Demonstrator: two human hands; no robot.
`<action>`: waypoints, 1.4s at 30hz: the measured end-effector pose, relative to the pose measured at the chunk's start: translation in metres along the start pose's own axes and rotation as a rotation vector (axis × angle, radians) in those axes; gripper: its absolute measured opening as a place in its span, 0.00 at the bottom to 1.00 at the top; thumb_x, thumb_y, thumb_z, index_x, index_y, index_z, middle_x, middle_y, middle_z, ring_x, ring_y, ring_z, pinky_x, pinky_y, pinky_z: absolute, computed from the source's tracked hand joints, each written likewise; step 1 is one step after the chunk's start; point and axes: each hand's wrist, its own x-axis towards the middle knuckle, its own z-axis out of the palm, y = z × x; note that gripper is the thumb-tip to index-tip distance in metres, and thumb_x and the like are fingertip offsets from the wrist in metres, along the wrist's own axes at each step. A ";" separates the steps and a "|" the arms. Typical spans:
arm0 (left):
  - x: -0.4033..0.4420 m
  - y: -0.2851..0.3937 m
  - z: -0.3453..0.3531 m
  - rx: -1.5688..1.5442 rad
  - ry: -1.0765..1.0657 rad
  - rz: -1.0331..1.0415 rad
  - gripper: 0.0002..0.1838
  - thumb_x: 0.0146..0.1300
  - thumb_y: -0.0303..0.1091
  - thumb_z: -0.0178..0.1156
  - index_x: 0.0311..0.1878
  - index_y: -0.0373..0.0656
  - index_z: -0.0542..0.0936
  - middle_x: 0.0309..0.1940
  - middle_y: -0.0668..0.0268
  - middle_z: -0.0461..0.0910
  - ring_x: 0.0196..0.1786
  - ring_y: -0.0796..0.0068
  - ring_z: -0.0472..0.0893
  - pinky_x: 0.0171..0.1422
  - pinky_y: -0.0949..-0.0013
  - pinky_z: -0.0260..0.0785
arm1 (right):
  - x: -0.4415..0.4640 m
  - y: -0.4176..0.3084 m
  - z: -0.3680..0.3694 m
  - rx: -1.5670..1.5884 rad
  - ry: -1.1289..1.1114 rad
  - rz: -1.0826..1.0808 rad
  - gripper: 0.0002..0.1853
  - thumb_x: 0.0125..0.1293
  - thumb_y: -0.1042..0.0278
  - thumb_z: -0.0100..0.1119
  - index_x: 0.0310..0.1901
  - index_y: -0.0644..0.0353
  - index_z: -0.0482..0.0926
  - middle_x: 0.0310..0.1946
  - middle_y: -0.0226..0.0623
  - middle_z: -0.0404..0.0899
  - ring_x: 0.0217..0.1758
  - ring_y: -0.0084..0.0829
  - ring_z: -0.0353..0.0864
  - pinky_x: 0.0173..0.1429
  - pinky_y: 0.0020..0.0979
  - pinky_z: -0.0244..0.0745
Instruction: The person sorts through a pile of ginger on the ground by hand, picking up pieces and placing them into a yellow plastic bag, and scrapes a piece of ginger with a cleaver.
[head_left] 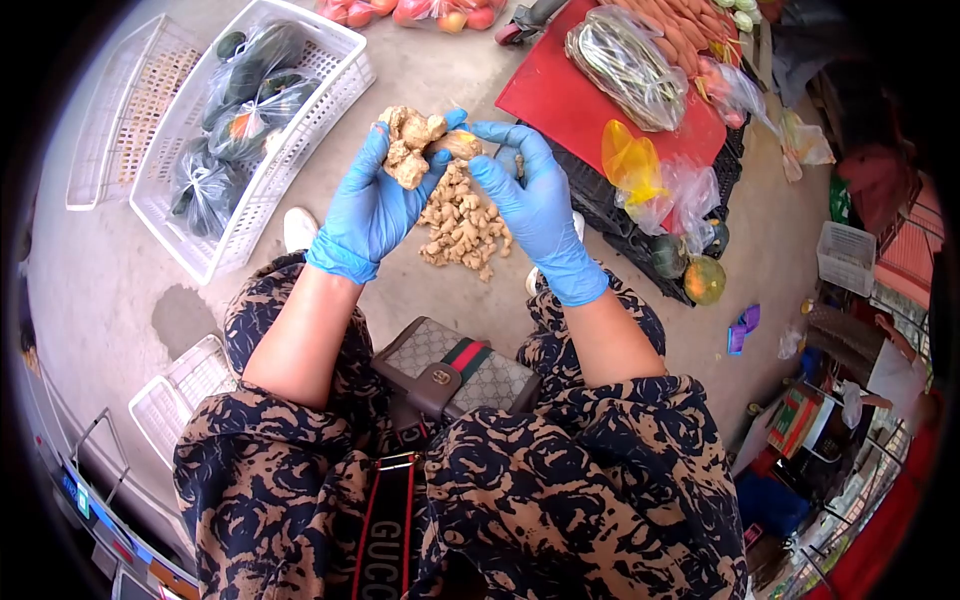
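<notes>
My left hand (385,205), in a blue glove, is closed around a knobbly ginger root (408,145). A second, browner ginger piece (460,146) lies between the two hands, by my left thumb. My right hand (540,205), gloved too, is curled with its index finger and thumb at the right end of that piece. On the concrete below and just behind the hands is a pile of ginger (465,225), partly covered by the raised hands.
At left, a white crate (290,170) holds bagged dark green vegetables. To the right, a red board (545,85) on black crates carries carrots (665,25) and bagged produce. A patterned bag (480,375) rests on my lap. A person (895,375) is at far right.
</notes>
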 end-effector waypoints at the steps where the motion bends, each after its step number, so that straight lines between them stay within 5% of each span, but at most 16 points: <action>1: 0.001 -0.001 0.000 0.022 0.023 0.002 0.25 0.63 0.41 0.45 0.58 0.36 0.57 0.60 0.48 0.56 0.59 0.58 0.63 0.58 0.65 0.65 | 0.001 0.003 0.002 -0.038 0.027 -0.013 0.18 0.50 0.63 0.64 0.41 0.62 0.74 0.16 0.22 0.59 0.19 0.15 0.55 0.22 0.20 0.56; 19: -0.005 -0.011 0.007 0.119 0.019 -0.013 0.30 0.63 0.48 0.42 0.59 0.32 0.56 0.61 0.49 0.54 0.62 0.54 0.58 0.67 0.57 0.51 | -0.005 0.023 0.011 0.052 -0.035 -0.123 0.13 0.50 0.74 0.61 0.38 0.61 0.71 0.29 0.28 0.69 0.29 0.16 0.65 0.32 0.19 0.65; 23: -0.001 -0.004 0.002 0.076 0.073 0.023 0.28 0.63 0.43 0.44 0.60 0.35 0.55 0.60 0.49 0.55 0.62 0.55 0.59 0.65 0.58 0.55 | 0.007 0.014 -0.009 0.570 -0.129 0.267 0.12 0.53 0.68 0.59 0.38 0.62 0.71 0.38 0.33 0.72 0.35 0.20 0.70 0.40 0.20 0.68; 26: -0.005 0.001 -0.003 0.077 0.066 0.044 0.24 0.63 0.39 0.46 0.59 0.38 0.57 0.59 0.50 0.57 0.60 0.57 0.62 0.63 0.60 0.59 | 0.008 0.002 -0.023 1.296 -0.221 0.526 0.12 0.55 0.64 0.56 0.39 0.61 0.71 0.36 0.33 0.73 0.35 0.22 0.71 0.40 0.21 0.68; 31: -0.005 -0.007 0.003 0.180 0.105 0.068 0.22 0.63 0.38 0.46 0.57 0.38 0.60 0.56 0.53 0.63 0.57 0.60 0.66 0.61 0.60 0.62 | 0.002 0.004 -0.007 0.675 -0.128 0.544 0.15 0.52 0.62 0.61 0.37 0.62 0.74 0.24 0.29 0.74 0.24 0.20 0.73 0.25 0.18 0.67; 34: -0.007 -0.017 0.001 0.153 0.083 0.056 0.22 0.64 0.39 0.45 0.57 0.38 0.61 0.54 0.55 0.65 0.55 0.62 0.68 0.60 0.59 0.62 | -0.004 0.005 0.017 0.124 0.019 -0.035 0.18 0.49 0.64 0.65 0.39 0.63 0.73 0.25 0.29 0.75 0.24 0.19 0.73 0.28 0.20 0.70; 38: -0.006 -0.029 -0.003 0.198 0.121 0.045 0.22 0.64 0.41 0.44 0.57 0.40 0.61 0.53 0.57 0.67 0.54 0.63 0.69 0.60 0.60 0.61 | -0.013 0.001 0.021 -0.260 0.078 -0.095 0.22 0.45 0.66 0.67 0.42 0.64 0.72 0.28 0.39 0.76 0.28 0.29 0.76 0.31 0.27 0.72; 42: -0.008 -0.038 -0.005 0.185 0.108 0.027 0.22 0.65 0.43 0.42 0.58 0.40 0.61 0.53 0.55 0.66 0.56 0.62 0.67 0.61 0.60 0.60 | -0.024 0.004 0.025 -0.336 0.013 -0.338 0.14 0.42 0.70 0.64 0.32 0.57 0.71 0.27 0.37 0.71 0.28 0.38 0.74 0.30 0.33 0.70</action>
